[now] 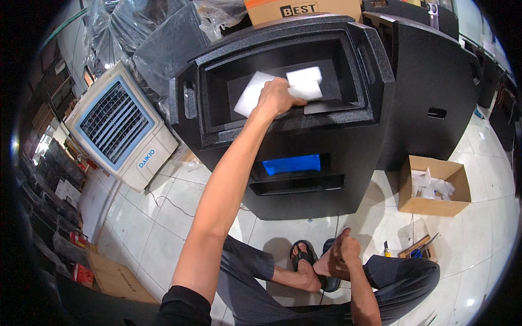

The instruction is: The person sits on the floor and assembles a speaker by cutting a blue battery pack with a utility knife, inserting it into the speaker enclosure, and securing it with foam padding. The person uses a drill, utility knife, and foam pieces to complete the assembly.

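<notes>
My left hand [278, 98] reaches into the open top recess of a large black cabinet [312, 144]. Its fingers are closed on white foam blocks [305, 84], with the thumb at their lower edge; the fingertips are partly hidden. A flat white foam piece [251, 95] leans just left of that hand, inside the recess. Low in front of me, my right hand [351, 250] is wrapped against my bare, raised foot [330, 263], its fingers partly hidden. A strip of blue tape or film [292, 164] covers part of an opening on the cabinet's front.
An open cardboard box [435, 206] of white foam scraps stands right of the cabinet. Near it lie a yellow cutter [386, 249] and a small tray of tools [418, 250]. An air cooler [122, 119] stands left, a second black cabinet [424, 87] right. Sandals [304, 255] are below me.
</notes>
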Action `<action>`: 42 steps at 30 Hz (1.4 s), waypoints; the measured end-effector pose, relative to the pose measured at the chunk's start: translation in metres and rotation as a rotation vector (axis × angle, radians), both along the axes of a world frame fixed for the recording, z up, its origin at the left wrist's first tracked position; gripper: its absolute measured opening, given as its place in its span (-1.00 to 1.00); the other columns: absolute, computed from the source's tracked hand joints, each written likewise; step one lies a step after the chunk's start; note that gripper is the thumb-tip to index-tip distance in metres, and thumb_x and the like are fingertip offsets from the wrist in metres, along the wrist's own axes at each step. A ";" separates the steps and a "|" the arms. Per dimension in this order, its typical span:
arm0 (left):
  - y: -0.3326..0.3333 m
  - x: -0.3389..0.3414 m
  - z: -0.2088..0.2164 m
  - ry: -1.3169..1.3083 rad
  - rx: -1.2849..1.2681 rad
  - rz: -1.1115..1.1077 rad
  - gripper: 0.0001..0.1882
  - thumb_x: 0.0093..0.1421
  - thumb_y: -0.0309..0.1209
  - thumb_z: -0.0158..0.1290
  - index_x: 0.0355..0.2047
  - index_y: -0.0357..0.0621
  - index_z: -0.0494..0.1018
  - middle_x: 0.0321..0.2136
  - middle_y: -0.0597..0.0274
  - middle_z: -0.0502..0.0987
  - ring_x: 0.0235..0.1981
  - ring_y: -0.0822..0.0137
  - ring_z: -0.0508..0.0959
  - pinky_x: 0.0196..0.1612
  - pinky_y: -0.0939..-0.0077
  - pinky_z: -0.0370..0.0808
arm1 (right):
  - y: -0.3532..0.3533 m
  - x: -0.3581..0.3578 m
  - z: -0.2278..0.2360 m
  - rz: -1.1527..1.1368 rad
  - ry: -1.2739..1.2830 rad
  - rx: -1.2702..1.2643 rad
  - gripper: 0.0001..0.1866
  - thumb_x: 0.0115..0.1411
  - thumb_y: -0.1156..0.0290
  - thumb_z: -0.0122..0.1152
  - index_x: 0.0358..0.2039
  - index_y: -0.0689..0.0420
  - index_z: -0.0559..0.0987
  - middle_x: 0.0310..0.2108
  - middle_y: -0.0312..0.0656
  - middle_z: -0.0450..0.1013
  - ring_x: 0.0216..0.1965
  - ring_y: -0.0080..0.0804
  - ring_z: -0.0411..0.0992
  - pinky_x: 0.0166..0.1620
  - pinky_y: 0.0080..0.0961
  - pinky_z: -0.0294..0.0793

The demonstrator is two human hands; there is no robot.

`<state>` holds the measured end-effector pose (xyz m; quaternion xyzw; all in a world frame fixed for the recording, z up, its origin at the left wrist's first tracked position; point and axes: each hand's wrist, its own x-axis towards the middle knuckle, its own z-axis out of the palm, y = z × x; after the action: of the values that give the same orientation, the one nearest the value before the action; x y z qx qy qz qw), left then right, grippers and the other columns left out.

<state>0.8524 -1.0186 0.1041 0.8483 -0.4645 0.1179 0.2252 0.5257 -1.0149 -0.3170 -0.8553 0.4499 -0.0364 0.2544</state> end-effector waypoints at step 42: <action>0.195 -0.112 -0.148 -0.096 -0.464 0.527 -0.51 0.01 -0.03 0.28 -0.61 -0.27 0.47 -0.76 -0.10 0.50 -0.72 -0.02 0.57 -0.66 0.25 0.47 | 0.106 0.156 0.228 0.305 -1.041 0.958 -0.31 0.34 0.32 0.11 0.31 0.41 0.08 0.08 0.10 0.39 0.07 -0.25 0.41 0.02 -0.39 0.51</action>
<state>0.7403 -0.8240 -0.0443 0.8587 -0.2004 0.3143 0.3516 0.6820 -0.9092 -0.0890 -0.5748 0.1127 -0.2020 0.7849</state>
